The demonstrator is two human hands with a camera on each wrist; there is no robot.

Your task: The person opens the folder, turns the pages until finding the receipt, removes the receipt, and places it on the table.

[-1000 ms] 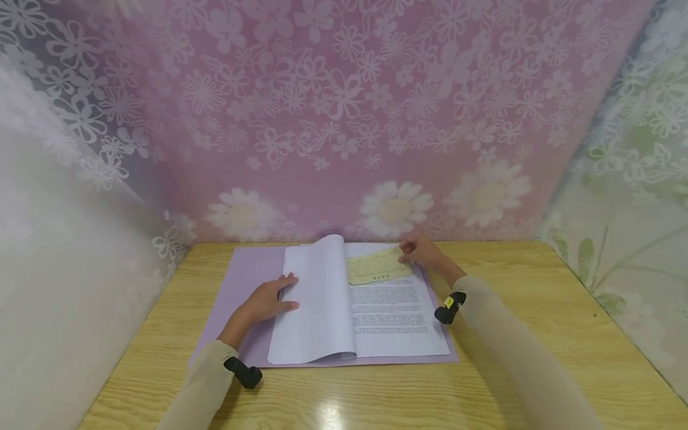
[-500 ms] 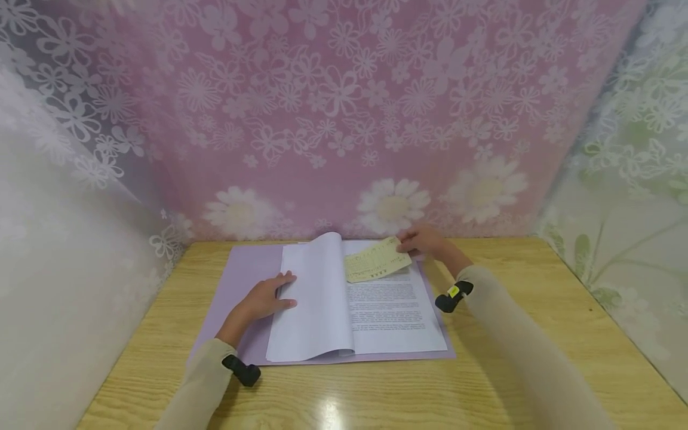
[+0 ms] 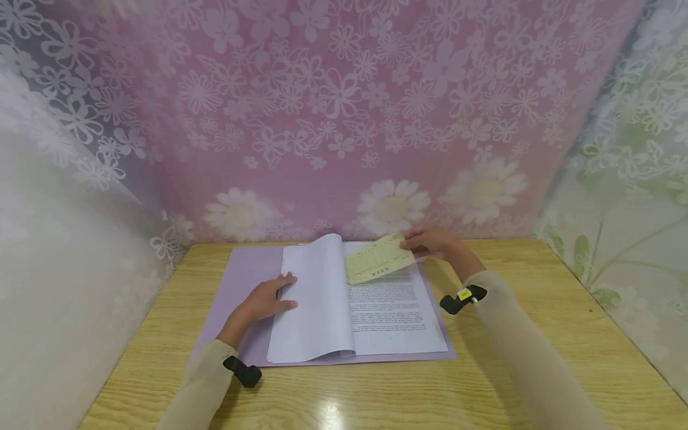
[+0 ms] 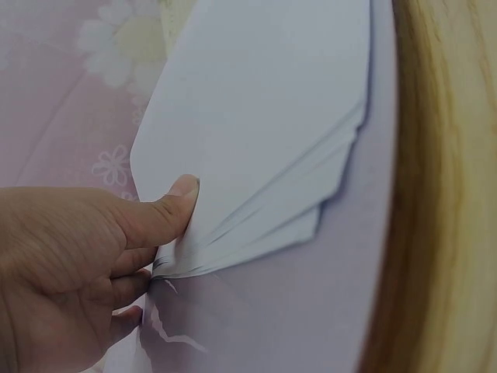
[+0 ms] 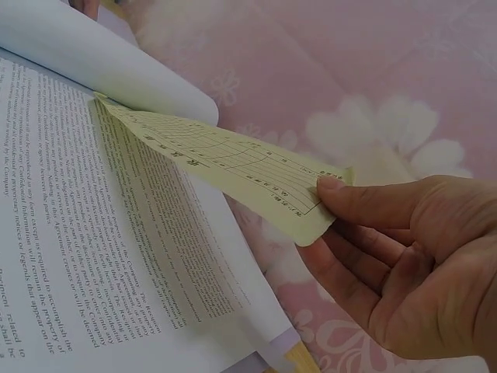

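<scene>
My right hand pinches the right end of a pale yellow printed form slip between thumb and fingers. In the right wrist view that end of the slip is lifted above a printed page, while its far end reaches to the curled pages. My left hand holds the outer edge of the white pages folded over to the left. The left wrist view shows its thumb on top of these pages, with the other fingers at and partly behind their edge.
Under the papers lies an open lilac folder on a wood-grain table. A pink floral backdrop stands right behind the folder, with pale floral sheets at the sides.
The right hand has lifted its end of the yellow slip off the page, tilting it up and slightly right. The left hand and the folded pages have stayed in place.
</scene>
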